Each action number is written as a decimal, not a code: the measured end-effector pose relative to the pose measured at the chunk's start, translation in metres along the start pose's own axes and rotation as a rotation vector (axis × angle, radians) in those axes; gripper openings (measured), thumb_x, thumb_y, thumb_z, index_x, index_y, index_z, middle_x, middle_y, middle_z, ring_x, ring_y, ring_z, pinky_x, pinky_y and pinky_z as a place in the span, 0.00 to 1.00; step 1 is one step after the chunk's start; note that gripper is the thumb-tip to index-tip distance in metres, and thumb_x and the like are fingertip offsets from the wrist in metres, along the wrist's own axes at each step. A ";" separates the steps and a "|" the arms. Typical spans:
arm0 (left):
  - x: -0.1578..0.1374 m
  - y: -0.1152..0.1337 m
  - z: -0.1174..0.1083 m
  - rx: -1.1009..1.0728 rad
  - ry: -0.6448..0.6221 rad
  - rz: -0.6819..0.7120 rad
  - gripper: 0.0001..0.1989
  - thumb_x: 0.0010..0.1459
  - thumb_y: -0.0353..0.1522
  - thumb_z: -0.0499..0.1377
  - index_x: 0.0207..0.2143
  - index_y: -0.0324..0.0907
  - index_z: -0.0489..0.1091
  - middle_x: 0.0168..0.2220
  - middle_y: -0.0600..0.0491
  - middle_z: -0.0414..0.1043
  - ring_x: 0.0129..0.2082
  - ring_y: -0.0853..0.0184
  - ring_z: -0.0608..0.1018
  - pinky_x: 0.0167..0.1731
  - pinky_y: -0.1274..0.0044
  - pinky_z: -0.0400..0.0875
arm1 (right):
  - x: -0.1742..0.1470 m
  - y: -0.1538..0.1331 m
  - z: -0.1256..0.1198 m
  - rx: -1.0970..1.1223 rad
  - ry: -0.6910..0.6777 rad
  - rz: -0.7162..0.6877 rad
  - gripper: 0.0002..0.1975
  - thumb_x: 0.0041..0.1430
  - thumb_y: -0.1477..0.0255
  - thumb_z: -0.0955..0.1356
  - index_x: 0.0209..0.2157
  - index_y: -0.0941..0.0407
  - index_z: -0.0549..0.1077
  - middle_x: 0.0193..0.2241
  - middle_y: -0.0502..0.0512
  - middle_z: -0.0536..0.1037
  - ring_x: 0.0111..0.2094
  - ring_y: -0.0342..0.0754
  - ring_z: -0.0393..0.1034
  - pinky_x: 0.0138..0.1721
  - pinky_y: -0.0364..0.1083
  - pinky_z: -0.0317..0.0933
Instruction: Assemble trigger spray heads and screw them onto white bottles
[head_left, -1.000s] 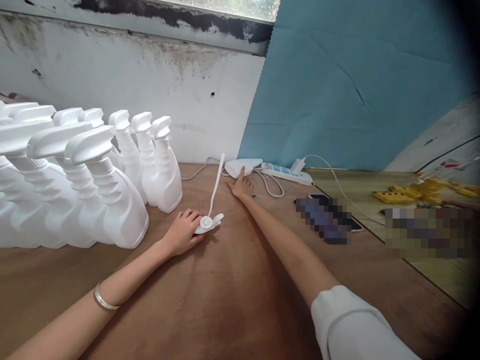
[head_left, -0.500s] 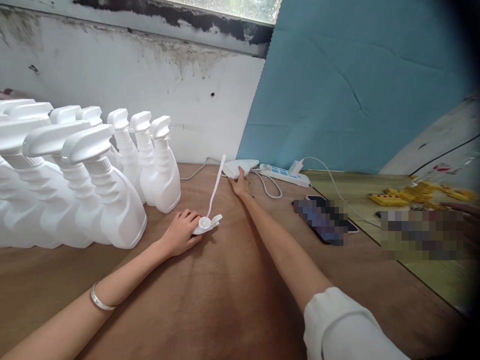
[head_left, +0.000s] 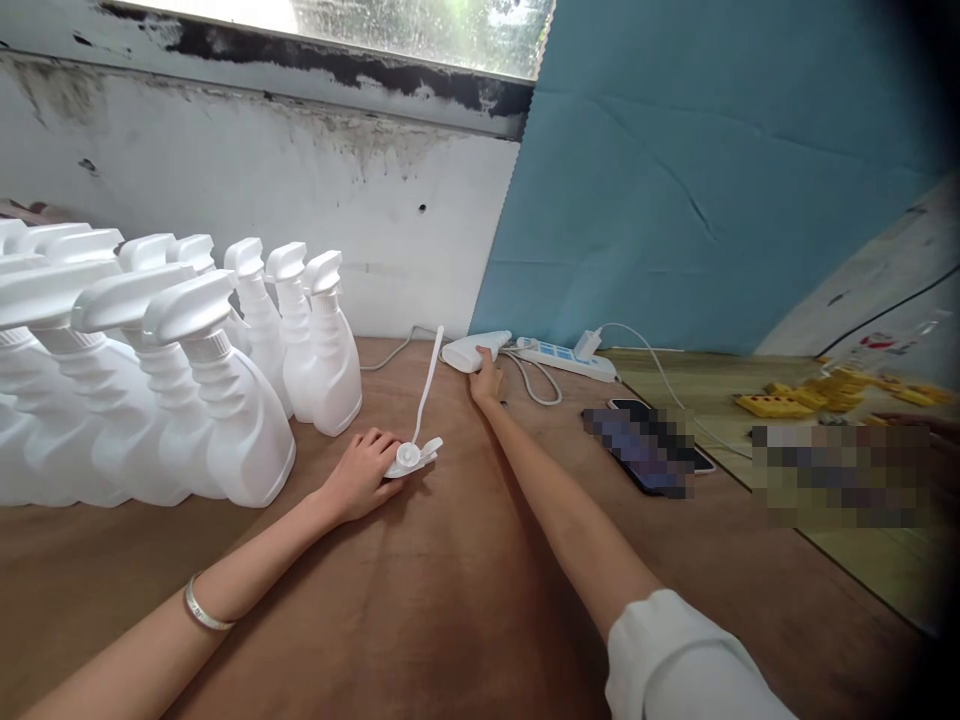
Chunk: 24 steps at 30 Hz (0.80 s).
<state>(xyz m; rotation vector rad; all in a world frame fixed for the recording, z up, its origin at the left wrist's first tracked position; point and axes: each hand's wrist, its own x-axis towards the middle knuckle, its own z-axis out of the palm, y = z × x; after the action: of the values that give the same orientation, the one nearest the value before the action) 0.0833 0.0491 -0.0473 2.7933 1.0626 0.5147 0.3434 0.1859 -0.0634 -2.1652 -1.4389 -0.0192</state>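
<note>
My left hand (head_left: 365, 477) rests on the table, its fingers closed round a white trigger spray head (head_left: 411, 461). From the head's collar a thin white dip tube (head_left: 427, 390) points up and away from me. My right arm is stretched far forward. At its end my right hand (head_left: 487, 383) grips a white plastic bottle (head_left: 466, 352) lying on its side near the wall; the fingers underneath are partly hidden. A silver bangle circles the left wrist.
Several white spray bottles (head_left: 247, 445) with heads fitted stand upright at left. Behind the right hand lies a power strip (head_left: 568, 358) with a plug and cables. Phones (head_left: 637, 450), partly blurred, lie to the right. Yellow parts (head_left: 780, 404) and a person's hand are at far right.
The view has tilted up a little, so everything sits slightly lower. My right hand has shifted slightly rightward along the lying bottle. The left hand keeps the spray head in place.
</note>
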 end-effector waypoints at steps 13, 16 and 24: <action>0.000 0.002 -0.003 -0.171 0.019 -0.016 0.11 0.54 0.34 0.53 0.40 0.41 0.67 0.42 0.47 0.69 0.41 0.59 0.66 0.39 0.69 0.57 | -0.022 -0.030 -0.043 -0.058 0.155 -0.361 0.20 0.56 0.68 0.62 0.51 0.51 0.62 0.49 0.59 0.62 0.49 0.56 0.54 0.49 0.51 0.48; 0.000 0.001 -0.004 -0.299 0.050 -0.041 0.11 0.53 0.31 0.54 0.40 0.43 0.67 0.38 0.51 0.71 0.38 0.63 0.68 0.38 0.72 0.57 | -0.019 -0.041 -0.069 0.025 0.254 -0.395 0.22 0.57 0.60 0.60 0.49 0.57 0.61 0.45 0.61 0.65 0.47 0.55 0.57 0.48 0.51 0.50; 0.001 -0.008 -0.002 -0.687 0.202 -0.262 0.12 0.51 0.40 0.56 0.31 0.39 0.69 0.28 0.53 0.70 0.26 0.69 0.69 0.27 0.79 0.63 | -0.005 -0.019 -0.130 0.662 0.532 -0.139 0.25 0.51 0.51 0.61 0.36 0.60 0.66 0.30 0.55 0.70 0.33 0.48 0.66 0.39 0.51 0.62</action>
<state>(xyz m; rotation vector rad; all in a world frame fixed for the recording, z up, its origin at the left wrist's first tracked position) 0.0780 0.0558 -0.0465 2.0090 1.0146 0.9298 0.3610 0.1303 0.0544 -1.3823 -1.0775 -0.1379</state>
